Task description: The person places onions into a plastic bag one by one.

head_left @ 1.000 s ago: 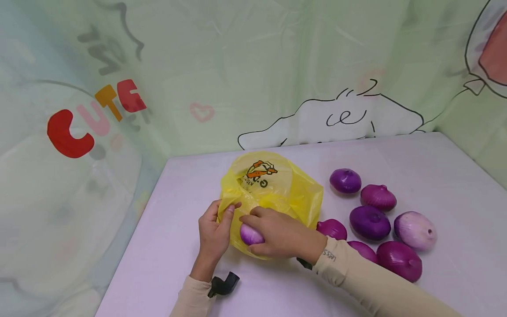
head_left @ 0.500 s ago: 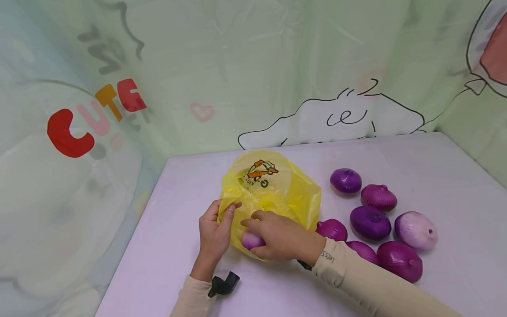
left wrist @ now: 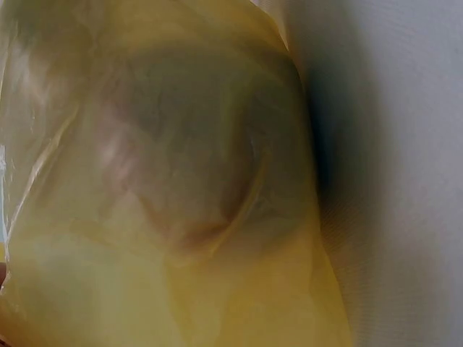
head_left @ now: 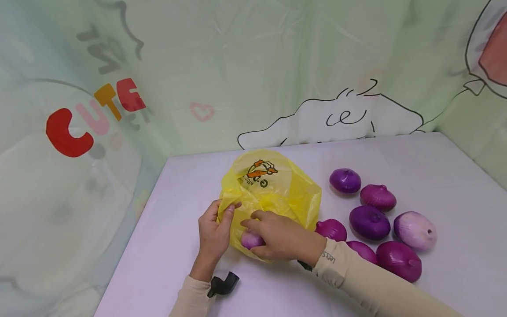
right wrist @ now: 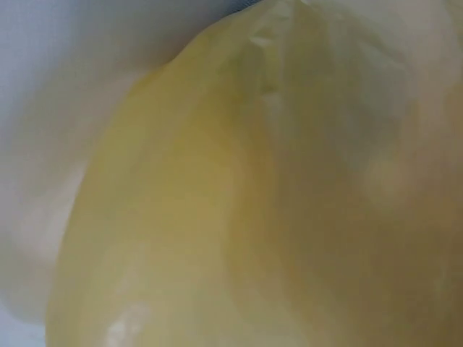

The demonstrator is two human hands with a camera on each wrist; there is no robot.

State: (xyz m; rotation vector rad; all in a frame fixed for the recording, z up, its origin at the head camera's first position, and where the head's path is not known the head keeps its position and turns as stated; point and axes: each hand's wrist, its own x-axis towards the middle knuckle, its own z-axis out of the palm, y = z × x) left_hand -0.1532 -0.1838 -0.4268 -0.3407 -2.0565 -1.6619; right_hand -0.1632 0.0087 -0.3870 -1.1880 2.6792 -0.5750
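Note:
A yellow plastic bag (head_left: 305,189) with a printed picture stands in the middle of the table. My left hand (head_left: 215,229) pinches its rim on the left side, thumb over the film. My right hand (head_left: 277,235) is at the bag's mouth, with fingers and thumb curled around a purple-and-white onion (head_left: 252,239). Part of that onion is hidden behind the fingers. In the left wrist view the bag (left wrist: 108,289) fills most of the picture, with a dark round shape behind the film. The right wrist view shows mostly bag film (right wrist: 166,217), hiding the right hand's fingers.
Several purple onions lie right of the bag, among them a dark one (head_left: 370,223), a pale one (head_left: 415,230) and a reddish one (head_left: 399,261). The right forearm (head_left: 372,277) passes in front of the nearest. A printed curtain (head_left: 190,79) hangs behind the table (head_left: 170,220).
The onion at the bag's mouth has shifted slightly downward, and the right hand's fingers have spread a little. The left hand keeps its place on the rim.

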